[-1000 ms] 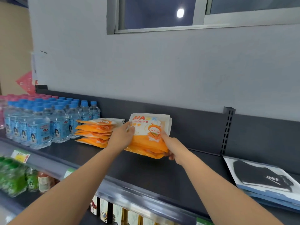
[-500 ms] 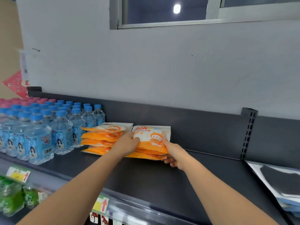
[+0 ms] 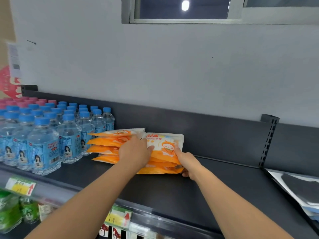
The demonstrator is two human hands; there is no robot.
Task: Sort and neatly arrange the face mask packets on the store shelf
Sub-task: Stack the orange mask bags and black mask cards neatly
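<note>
Now the second stack of orange face mask packets (image 3: pixel 165 149), which a second ago was tipped up off the black shelf (image 3: pixel 207 195) with its printed face showing, has come down nearly flat by the shelf's back edge. Its left side touches the first stack of orange packets (image 3: pixel 107 145). That suggests the set-down is almost finished: two like piles side by side, needing only squaring up. The left hand (image 3: pixel 134 152) grips the stack's left side, thumb on the top packet, fingers folded down into the seam between the piles. The right hand (image 3: pixel 189 163) pinches the near right corner, thumb above and fingers curled beneath. The block of blue-capped water bottles (image 3: pixel 43 144) fills the shelf's left end just beside the first stack, so nothing can slide further left. Black mask packets (image 3: pixel 296 188) lie at the right end, well apart, probably still to be sorted. Yellow price tags (image 3: pixel 119 217) hang along the front edge.
</note>
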